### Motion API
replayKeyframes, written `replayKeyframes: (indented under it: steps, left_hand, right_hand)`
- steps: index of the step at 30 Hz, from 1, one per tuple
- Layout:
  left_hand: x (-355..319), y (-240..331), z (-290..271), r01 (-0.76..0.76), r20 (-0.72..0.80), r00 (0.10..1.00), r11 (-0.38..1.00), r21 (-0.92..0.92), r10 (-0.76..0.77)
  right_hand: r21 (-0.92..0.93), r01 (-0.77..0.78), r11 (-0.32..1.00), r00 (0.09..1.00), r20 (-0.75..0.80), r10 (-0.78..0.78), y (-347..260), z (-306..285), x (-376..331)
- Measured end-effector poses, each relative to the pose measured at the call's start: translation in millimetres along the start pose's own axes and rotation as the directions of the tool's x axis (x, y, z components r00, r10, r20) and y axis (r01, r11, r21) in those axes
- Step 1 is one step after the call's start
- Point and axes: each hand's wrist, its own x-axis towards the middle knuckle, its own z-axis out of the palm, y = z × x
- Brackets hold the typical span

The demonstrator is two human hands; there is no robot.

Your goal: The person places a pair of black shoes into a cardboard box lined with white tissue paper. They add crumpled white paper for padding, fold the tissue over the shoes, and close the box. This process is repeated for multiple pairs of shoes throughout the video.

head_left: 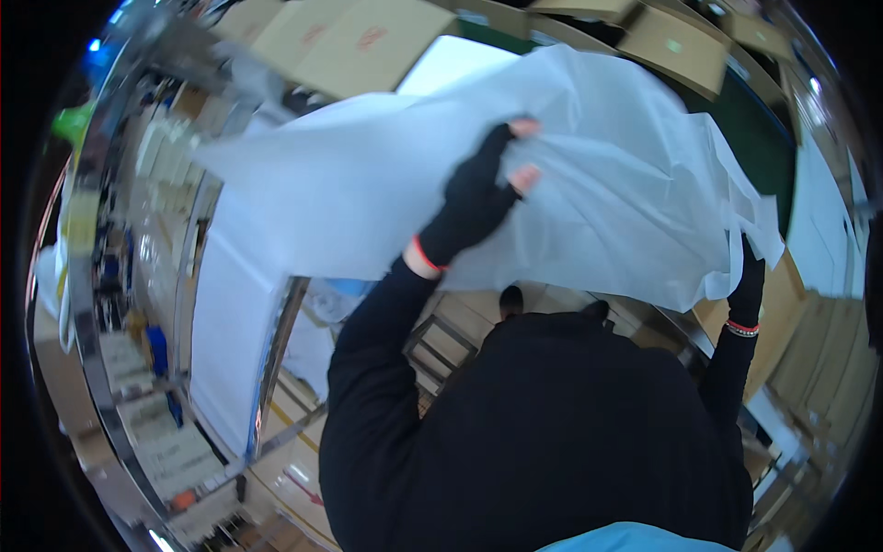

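A large, thin, translucent white sheet, which looks like plastic, spreads creased in front of me. Its right end is bunched and raised. My left hand, in a black fingerless glove, lies over the middle of this sheet with thumb and finger apart; creases fan out to the right from there. At the sheet's right edge, my right hand, gloved in black too, grips the bunched end. Its fingertips are hidden by the folds. A white table surface extends beneath the sheet on the left.
Flattened or folded brown cardboard boxes lie at the far side. More open cartons stand at the far right beside a dark green surface. Another carton is near my right forearm. Stacked goods fill shelving on the left.
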Motion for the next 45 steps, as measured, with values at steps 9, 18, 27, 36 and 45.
replayKeyframes:
  steps: [9, 18, 27, 36, 45]
  left_hand:
    - [103, -103, 187, -0.257, 0.293, 0.956, 0.569, 0.781, 0.03]
    - [187, -134, 335, -0.333, 0.544, 0.819, 0.624, 0.707, -0.18]
    - [220, -114, 386, -0.231, 0.33, 0.942, 0.831, 0.505, 0.061]
    - [109, -98, 335, -0.308, 0.596, 0.792, 0.758, 0.576, -0.131]
    - [85, -77, 341, -0.177, 0.633, 0.764, 0.905, 0.387, -0.122]
  right_hand:
    - [0.063, -0.29, 0.955, 0.935, -0.197, 0.297, 215, -147, -158]
    - [0.089, -0.597, 0.797, 0.735, -0.336, 0.589, 346, -168, -296]
    - [-0.283, -0.755, 0.591, 0.463, -0.868, 0.176, 143, -186, -187]
    - [-0.786, -0.541, 0.298, 0.435, 0.041, 0.899, 171, -108, -118]
    - [-0.265, -0.178, 0.948, 0.938, -0.336, 0.082, 181, -4, 108]
